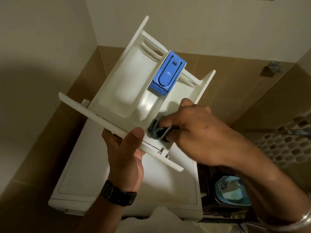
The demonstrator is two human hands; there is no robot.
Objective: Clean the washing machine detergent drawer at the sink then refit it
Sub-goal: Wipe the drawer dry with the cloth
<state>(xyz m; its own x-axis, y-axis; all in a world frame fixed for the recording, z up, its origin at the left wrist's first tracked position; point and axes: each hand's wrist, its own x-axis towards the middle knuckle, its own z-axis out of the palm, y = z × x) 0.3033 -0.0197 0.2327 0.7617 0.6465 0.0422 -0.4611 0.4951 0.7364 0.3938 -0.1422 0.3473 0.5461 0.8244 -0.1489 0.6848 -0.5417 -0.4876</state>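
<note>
Above washing machine [127,179] — left hand [124,153] grips drawer [124,91] | right hand [190,130] pinches cloth [157,130]

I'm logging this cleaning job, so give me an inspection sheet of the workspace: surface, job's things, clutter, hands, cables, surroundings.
Surface: white washer top lies below the hands.
Job's things: white drawer held in the air, tilted, with a blue insert in its middle compartment; a grey cloth pushed into the right compartment near the front panel.
Clutter: blue tub beside the washer on the right.
Hands: left hand grips the front panel from below, thumb on top; right hand pinches the cloth.
Cables: nothing seen.
Surroundings: cream walls, brown tiles, a wall bracket.
</note>
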